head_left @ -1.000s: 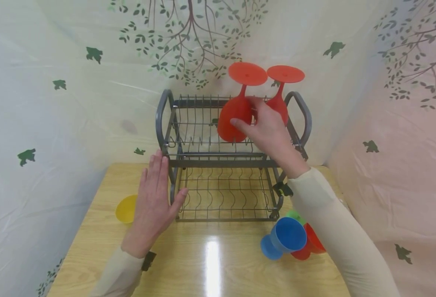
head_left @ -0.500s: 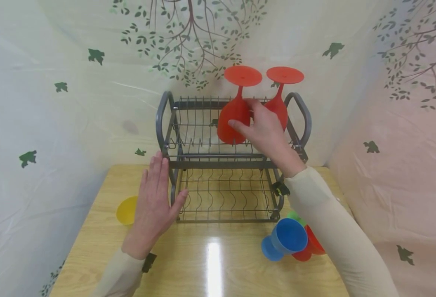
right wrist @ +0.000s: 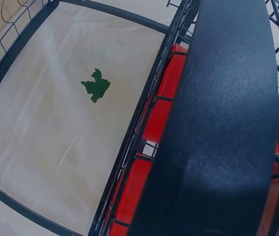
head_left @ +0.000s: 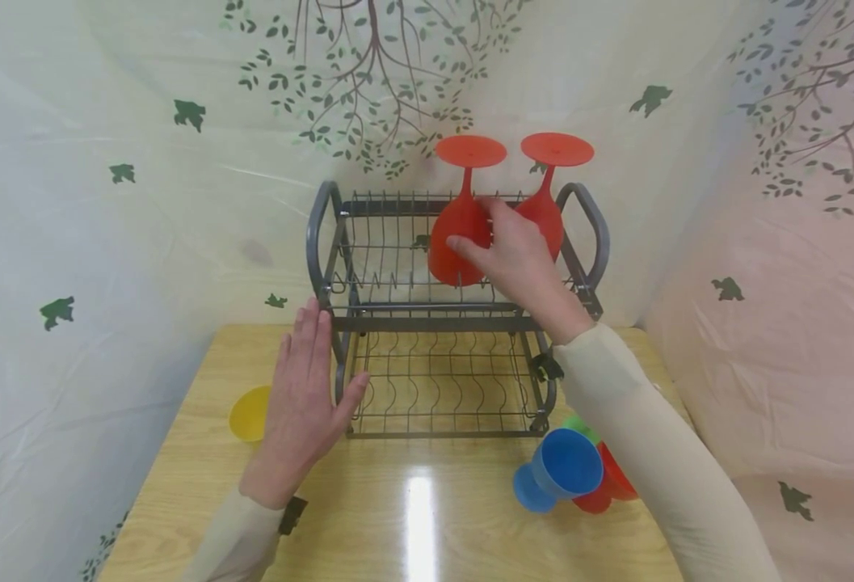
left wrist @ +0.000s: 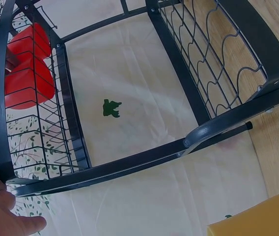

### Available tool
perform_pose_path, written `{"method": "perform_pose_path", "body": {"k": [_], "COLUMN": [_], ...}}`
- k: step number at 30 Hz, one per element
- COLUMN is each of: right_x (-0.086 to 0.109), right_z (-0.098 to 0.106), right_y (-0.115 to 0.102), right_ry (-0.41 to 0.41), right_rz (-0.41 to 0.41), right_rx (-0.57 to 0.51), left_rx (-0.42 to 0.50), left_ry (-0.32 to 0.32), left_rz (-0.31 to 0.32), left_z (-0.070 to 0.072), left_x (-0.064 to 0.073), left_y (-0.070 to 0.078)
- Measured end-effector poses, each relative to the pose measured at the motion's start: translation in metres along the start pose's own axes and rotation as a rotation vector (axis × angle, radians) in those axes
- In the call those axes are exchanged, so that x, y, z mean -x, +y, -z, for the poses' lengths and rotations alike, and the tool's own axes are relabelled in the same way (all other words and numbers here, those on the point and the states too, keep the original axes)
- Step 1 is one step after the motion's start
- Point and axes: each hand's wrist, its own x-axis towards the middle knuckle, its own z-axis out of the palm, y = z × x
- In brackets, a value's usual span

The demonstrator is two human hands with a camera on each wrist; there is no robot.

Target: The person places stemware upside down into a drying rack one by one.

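Upside down on the upper tier of a dark two-tier dish rack (head_left: pixel 437 323) stands a red goblet (head_left: pixel 452 242), its round foot on top. My right hand (head_left: pixel 517 255) grips its bowl between thumb and fingers. Just right of it, partly behind that hand, another inverted red goblet (head_left: pixel 545 214) leans slightly. With fingers straight, my left hand (head_left: pixel 303 396) rests against the rack's left side. In the left wrist view, the fingers of the left hand (left wrist: pixel 2 209) touch the rack's frame, and red bowls (left wrist: pixel 30 81) show through the wires. The rack's bar hides most of the right hand in the right wrist view.
A blue goblet (head_left: pixel 566 465) lies on the wooden table (head_left: pixel 368 517) at right, with a red goblet (head_left: pixel 616 477) and a green item (head_left: pixel 579 424) behind it, partly covered by the right sleeve. Left of the left hand is a yellow cup-like item (head_left: pixel 250 414). A printed curtain surrounds the table.
The held red goblet has tipped to a more upright stance on the rack, its foot shifting slightly left and down. My right hand has moved slightly with it; the left hand stays in place.
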Motion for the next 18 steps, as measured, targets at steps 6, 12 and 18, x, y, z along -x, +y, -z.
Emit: {"method": "perform_pose_path", "body": {"k": [6,12,18], "right_x": [-0.001,0.006,0.022], "right_z": [-0.001,0.002,0.004], "right_y": [-0.001,-0.002,0.002], "right_ry": [0.002,0.051,0.143], "right_rz": [0.008,0.028,0.094], "right_rx": [0.026,0.027,-0.007], "left_rx": [0.006,0.019,0.023], "left_ry": [-0.001,-0.001,-0.008], "left_rz": [0.004,0.004,0.013], "left_z": [0.000,0.000,0.002], "left_x": [-0.001,-0.001,-0.002], "left_y": [-0.001,-0.001,0.000]}}
